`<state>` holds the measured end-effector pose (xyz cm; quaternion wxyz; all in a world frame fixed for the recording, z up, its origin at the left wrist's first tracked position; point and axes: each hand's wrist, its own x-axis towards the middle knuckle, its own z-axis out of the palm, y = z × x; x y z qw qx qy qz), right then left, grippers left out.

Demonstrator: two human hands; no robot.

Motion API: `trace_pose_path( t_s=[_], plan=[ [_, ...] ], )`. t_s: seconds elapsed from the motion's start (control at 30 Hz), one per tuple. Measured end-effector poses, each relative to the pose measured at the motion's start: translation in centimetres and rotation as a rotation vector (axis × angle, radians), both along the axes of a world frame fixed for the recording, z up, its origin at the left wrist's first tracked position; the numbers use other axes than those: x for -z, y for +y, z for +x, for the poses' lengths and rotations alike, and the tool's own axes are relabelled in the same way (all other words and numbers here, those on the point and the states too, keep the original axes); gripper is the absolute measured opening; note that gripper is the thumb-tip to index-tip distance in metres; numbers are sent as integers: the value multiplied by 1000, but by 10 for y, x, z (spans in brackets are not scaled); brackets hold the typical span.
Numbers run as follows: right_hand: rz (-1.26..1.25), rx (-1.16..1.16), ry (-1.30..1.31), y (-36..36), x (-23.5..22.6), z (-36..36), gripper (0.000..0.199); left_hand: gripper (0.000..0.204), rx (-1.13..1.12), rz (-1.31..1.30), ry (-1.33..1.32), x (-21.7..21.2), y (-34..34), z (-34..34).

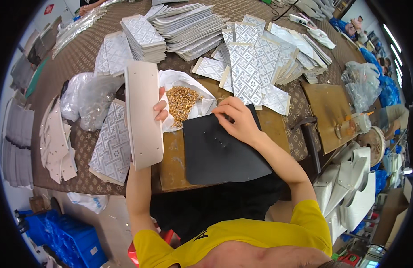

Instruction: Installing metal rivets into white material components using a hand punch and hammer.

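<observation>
A long, pale cream panel [144, 114] with small studs near its corners stands tilted in my left hand [161, 109]. The fingers of that hand curl round its right edge, while its thumb is hidden. To the right, my right hand [237, 119] hovers over the upper part of a black mat [224, 156], thumb and fingertips pinched together. Whatever lies between those fingertips is too small to make out. Just left of them, many small gold studs [182, 102] lie heaped in an opened white bag [202, 94]. A few tiny bits dot the mat.
Patterned grey-and-white panels [246, 58] and tall stacks [188, 31] fill the table's far side. Studded cream pieces [58, 138] and clear plastic bags [92, 98] lie on the left. A hammer [310, 145] rests on the right, beside a wooden board [327, 111] and a small fan [374, 143].
</observation>
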<state>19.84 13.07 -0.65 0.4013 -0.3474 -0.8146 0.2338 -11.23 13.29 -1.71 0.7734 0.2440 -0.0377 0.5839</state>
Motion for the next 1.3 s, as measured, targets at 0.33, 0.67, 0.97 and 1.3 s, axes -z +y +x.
trace_pose_path(
  t_s=[0.33, 0.67, 0.97, 1.3],
  plan=[
    [336, -69, -400, 19, 28, -33, 7, 96, 7, -1, 6, 5, -5, 1],
    [267, -45, -313, 14, 20, -22, 12, 90, -47, -61, 12, -16, -20, 7],
    [199, -85, -262, -11, -18, 9, 11, 78, -152, 170, -72, -37, -10, -12],
    [370, -79, -298, 12, -10, -23, 10, 71, -252, -18, -34, -24, -24, -1]
  ],
)
